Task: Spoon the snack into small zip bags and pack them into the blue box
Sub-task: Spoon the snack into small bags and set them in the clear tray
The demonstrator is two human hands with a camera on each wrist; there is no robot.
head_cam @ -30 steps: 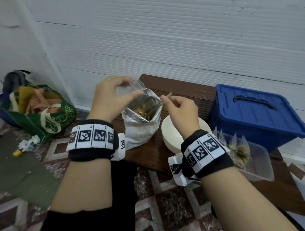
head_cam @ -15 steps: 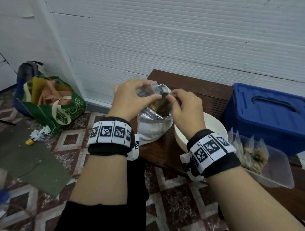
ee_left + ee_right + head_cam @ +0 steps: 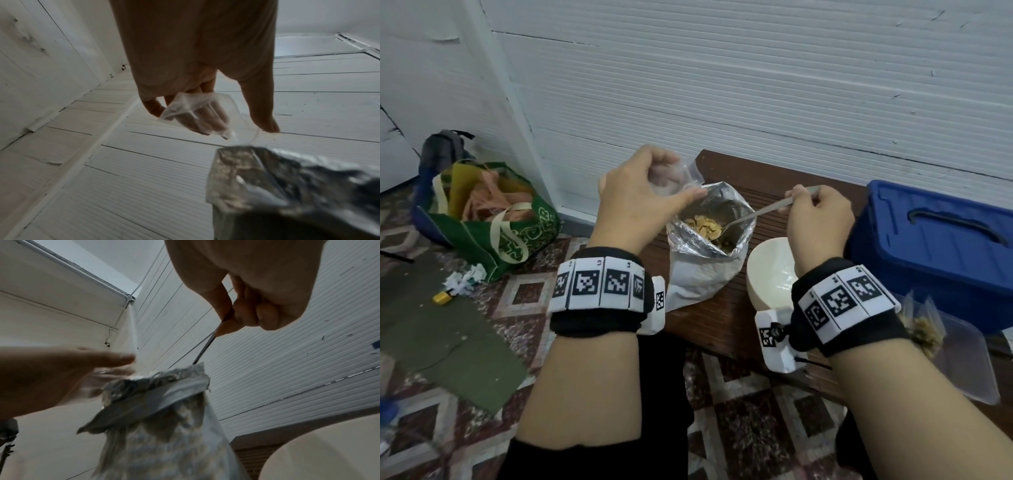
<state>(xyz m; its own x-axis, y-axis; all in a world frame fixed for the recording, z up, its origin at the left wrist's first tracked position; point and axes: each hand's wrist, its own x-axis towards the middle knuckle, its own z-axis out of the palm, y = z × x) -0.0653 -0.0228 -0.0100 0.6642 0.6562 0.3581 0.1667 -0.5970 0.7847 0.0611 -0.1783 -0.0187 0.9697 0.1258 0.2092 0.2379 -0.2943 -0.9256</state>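
Observation:
A silver foil snack bag (image 3: 702,270) stands open on the brown table (image 3: 726,322). My left hand (image 3: 643,195) holds a small clear zip bag (image 3: 674,176) just above the foil bag's left rim; the same zip bag (image 3: 197,112) hangs from my fingers in the left wrist view. My right hand (image 3: 818,219) grips a metal spoon (image 3: 756,212) by the handle. Its bowl carries a heap of pale snack (image 3: 705,226) over the foil bag's mouth. The closed blue box (image 3: 935,246) sits at the right. In the right wrist view the spoon (image 3: 203,350) dips behind the foil bag (image 3: 160,410).
A cream bowl (image 3: 770,270) stands between the foil bag and the blue box. A clear tray (image 3: 962,363) with several filled zip bags lies at the table's near right. On the floor to the left are a green tote (image 3: 493,219), crumpled paper and a backpack. A white wall is behind.
My right hand has drawn back to the right and lifted the spoon out with a load of snack. My left hand has stayed at the foil bag's rim with the zip bag.

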